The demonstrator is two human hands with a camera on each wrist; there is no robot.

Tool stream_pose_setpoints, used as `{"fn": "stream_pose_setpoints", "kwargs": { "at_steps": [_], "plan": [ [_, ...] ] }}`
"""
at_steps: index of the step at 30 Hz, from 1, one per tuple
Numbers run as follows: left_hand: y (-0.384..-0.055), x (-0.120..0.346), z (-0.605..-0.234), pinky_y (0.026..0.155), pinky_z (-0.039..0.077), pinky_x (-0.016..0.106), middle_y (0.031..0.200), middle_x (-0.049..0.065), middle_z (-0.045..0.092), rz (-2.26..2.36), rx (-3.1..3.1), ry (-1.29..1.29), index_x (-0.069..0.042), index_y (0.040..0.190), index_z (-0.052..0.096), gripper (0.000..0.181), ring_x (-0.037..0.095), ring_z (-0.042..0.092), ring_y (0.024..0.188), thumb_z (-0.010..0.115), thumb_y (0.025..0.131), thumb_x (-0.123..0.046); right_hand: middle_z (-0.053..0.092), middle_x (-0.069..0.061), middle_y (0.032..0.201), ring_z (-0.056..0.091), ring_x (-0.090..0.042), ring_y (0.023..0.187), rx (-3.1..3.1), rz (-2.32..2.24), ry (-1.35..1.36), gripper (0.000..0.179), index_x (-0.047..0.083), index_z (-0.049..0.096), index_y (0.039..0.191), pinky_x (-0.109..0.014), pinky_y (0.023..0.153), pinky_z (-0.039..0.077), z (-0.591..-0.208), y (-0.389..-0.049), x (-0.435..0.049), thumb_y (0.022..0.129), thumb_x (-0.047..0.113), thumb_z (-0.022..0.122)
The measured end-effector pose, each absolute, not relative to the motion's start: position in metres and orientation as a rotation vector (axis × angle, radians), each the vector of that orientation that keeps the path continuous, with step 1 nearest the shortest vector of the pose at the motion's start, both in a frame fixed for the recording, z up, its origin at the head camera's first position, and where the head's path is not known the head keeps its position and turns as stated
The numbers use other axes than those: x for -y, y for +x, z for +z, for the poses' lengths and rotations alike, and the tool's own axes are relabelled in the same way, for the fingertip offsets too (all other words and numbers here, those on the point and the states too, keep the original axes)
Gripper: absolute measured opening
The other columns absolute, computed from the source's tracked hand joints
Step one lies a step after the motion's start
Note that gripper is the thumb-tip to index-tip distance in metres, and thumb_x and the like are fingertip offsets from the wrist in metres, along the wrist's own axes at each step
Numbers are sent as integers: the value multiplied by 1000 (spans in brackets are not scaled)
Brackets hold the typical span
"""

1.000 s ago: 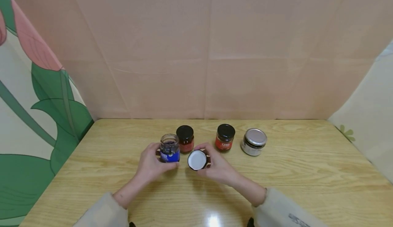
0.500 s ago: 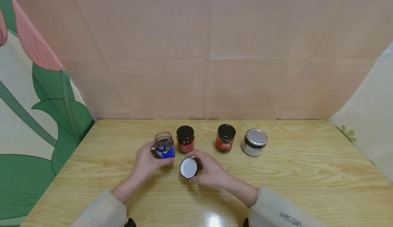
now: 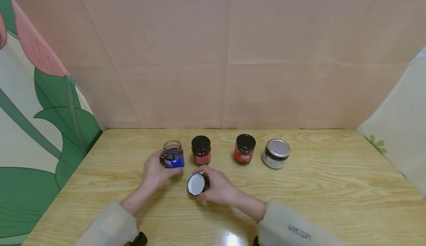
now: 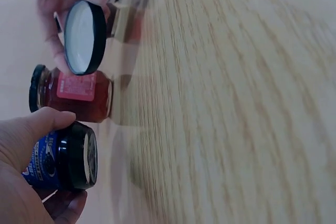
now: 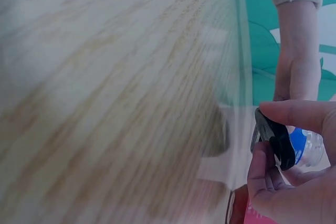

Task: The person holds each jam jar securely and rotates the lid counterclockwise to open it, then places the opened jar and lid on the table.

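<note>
Left wrist view is showing me the underside of the blue jar (image 4: 47, 156), unlike head view. Left hand (image 3: 155, 172) is gripping it near the red jar (image 3: 201, 153); right hand (image 3: 217, 187) is pinching the lid (image 3: 196, 184), both shifting leftward.

The person wears a pale, greyish-beige top with long, loose sleeves. The left sleeve (image 3: 108, 225) looks plain where it shows; the right sleeve (image 3: 293, 225) carries a line of dark lettering (image 3: 299, 232) – too small to read. Both cuffs end partway along the forearms, leaving the left hand (image 3: 155, 172) and right hand (image 3: 219, 188) bare. By each cuff sits a small black piece – rounded by the left one (image 3: 140, 239), mostly hidden by the right.
</note>
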State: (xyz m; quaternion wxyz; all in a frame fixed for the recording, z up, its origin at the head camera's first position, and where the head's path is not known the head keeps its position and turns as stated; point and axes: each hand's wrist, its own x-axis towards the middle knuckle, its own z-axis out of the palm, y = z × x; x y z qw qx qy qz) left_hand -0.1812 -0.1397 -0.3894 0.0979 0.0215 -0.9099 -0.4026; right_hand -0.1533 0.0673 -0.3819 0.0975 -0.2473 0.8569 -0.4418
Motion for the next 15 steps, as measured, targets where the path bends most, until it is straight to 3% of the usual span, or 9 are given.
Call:
{"fn": "stream_pose_setpoints", "kwargs": {
  "at_steps": [7,15],
  "plan": [
    [-186,144,-392,91,48,49,113,23,63,-1198,2706,115,7,117,57,69,36,59,105,88,63,-20,66,-7,94,59,-18,87,-2568,-1272,-673,62,6,56,116,-35,79,47,-388,-155,-57,60,1,81],
    [-193,146,-394,92,47,49,110,23,64,-1153,2697,116,7,111,60,64,38,59,105,89,61,-20,65,-8,91,57,-17,84,-2590,-1261,-632,60,6,56,113,-31,76,46,-387,-157,-45,60,4,83]
  ]
}}
